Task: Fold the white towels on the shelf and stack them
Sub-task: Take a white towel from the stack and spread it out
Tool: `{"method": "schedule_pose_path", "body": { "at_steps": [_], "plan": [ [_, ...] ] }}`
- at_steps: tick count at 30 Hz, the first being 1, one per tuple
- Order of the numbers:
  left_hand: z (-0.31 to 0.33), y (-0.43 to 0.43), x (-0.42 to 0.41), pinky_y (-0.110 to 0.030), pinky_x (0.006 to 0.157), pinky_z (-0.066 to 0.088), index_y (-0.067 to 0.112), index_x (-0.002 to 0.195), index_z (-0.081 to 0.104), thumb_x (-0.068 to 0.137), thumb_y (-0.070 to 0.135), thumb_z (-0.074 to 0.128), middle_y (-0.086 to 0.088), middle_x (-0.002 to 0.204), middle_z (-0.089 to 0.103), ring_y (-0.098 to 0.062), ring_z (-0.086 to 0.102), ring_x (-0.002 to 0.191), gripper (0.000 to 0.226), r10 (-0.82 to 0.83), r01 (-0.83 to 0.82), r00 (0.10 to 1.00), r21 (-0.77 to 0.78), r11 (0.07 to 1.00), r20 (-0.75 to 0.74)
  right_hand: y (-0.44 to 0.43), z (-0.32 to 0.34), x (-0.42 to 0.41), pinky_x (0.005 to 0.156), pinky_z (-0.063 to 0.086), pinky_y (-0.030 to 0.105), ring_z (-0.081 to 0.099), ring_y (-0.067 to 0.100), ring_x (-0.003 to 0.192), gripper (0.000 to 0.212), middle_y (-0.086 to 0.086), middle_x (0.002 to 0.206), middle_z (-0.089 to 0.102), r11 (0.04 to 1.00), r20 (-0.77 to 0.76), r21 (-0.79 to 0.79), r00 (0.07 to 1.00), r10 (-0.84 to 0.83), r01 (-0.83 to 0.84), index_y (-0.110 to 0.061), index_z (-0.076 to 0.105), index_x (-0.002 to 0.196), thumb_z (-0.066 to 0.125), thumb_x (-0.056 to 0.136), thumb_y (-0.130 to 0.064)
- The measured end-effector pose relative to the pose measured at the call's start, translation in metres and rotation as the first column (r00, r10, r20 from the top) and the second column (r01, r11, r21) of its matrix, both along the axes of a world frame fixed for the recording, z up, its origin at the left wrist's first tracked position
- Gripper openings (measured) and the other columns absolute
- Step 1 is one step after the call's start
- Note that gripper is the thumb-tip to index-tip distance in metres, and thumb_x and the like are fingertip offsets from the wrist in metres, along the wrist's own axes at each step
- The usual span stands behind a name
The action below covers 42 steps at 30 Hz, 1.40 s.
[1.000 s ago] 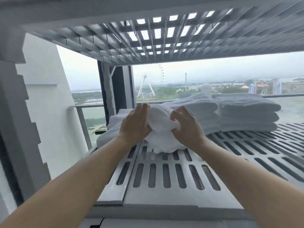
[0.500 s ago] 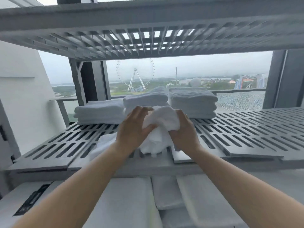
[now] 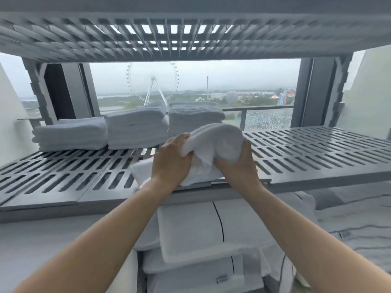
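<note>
Head view: left hand and right hand, each grip clamped on the white towel

Right hand fingertips seemingly under towel.

The towel has moved to the shelf front.

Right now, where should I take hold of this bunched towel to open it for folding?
Probably the loose edge hanging at the front of the towel, over the shelf. Come from your own side, left hand and right hand pinching it apart; the top is a rounded wad showing no edge.
</note>
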<state>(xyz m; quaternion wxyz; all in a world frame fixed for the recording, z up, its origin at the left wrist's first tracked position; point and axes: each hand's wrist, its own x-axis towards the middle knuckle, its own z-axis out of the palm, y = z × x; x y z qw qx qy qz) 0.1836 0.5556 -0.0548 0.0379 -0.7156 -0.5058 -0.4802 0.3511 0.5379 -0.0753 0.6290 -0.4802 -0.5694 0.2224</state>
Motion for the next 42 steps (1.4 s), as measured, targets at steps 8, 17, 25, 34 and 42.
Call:
{"method": "schedule_pose_path", "body": {
  "at_steps": [8, 17, 25, 34, 42],
  "plan": [
    [0.024, 0.051, 0.079, -0.029, 0.067, 0.033, 0.038, 0.112, 0.056, 0.086, 0.021, 0.05, 0.004, 0.115, 0.063, -0.03, 0.062, 0.088, 0.032, -0.037, 0.055, 0.99, 0.141, 0.988, -0.133, 0.042, -0.004, 0.069, 0.052, 0.034, 0.011, 0.052, -0.007, 0.075, 0.05, -0.021, 0.088, 0.051, 0.994, 0.036, -0.015, 0.993, -0.112, 0.112, -0.037, 0.034, 0.101, 0.073, 0.07, -0.037],
    [0.03, 0.161, 0.191, -0.032, 0.07, 0.04, 0.022, 0.12, 0.054, 0.086, 0.024, 0.057, -0.007, 0.11, 0.066, -0.031, 0.061, 0.093, 0.035, -0.198, 0.218, 0.94, 0.042, 0.975, -0.278, 0.142, 0.024, 0.199, 0.067, 0.039, 0.031, 0.054, 0.021, 0.086, 0.035, -0.002, 0.095, 0.052, 0.946, 0.44, 0.117, 0.838, -0.322, 0.302, -0.019, 0.05, 0.106, 0.063, 0.075, -0.027],
    [0.013, 0.232, 0.268, -0.028, 0.064, 0.036, 0.019, 0.121, 0.046, 0.069, 0.018, 0.06, -0.005, 0.111, 0.061, -0.029, 0.059, 0.094, 0.054, -0.204, 0.224, 0.859, -0.013, 0.975, -0.469, 0.201, 0.019, 0.289, 0.058, 0.035, 0.029, 0.05, 0.023, 0.081, 0.039, -0.009, 0.085, 0.036, 0.953, 0.643, 0.092, 0.713, -0.279, 0.289, -0.015, 0.045, 0.106, 0.065, 0.075, -0.027],
    [-0.013, 0.263, 0.358, -0.036, 0.069, 0.041, 0.014, 0.126, 0.037, 0.079, 0.017, 0.061, -0.011, 0.118, 0.056, -0.034, 0.06, 0.096, 0.052, -0.107, 0.073, 0.832, -0.083, 0.994, -0.545, 0.253, 0.019, 0.395, 0.071, 0.042, 0.034, 0.051, 0.026, 0.085, 0.039, 0.003, 0.096, 0.04, 0.988, 0.803, 0.053, 0.583, -0.128, 0.143, -0.013, 0.044, 0.115, 0.057, 0.079, -0.021],
    [0.013, 0.257, 0.437, -0.026, 0.073, 0.04, 0.032, 0.112, 0.056, 0.074, 0.032, 0.069, 0.0, 0.105, 0.066, -0.023, 0.061, 0.095, 0.04, -0.211, 0.141, 0.957, -0.313, 0.939, -0.202, 0.3, 0.035, 0.507, 0.072, 0.041, 0.031, 0.055, 0.031, 0.094, 0.033, 0.01, 0.1, 0.055, 0.998, 0.85, 0.067, 0.523, -0.062, 0.008, -0.009, 0.054, 0.106, 0.057, 0.073, -0.009]
  ]
}}
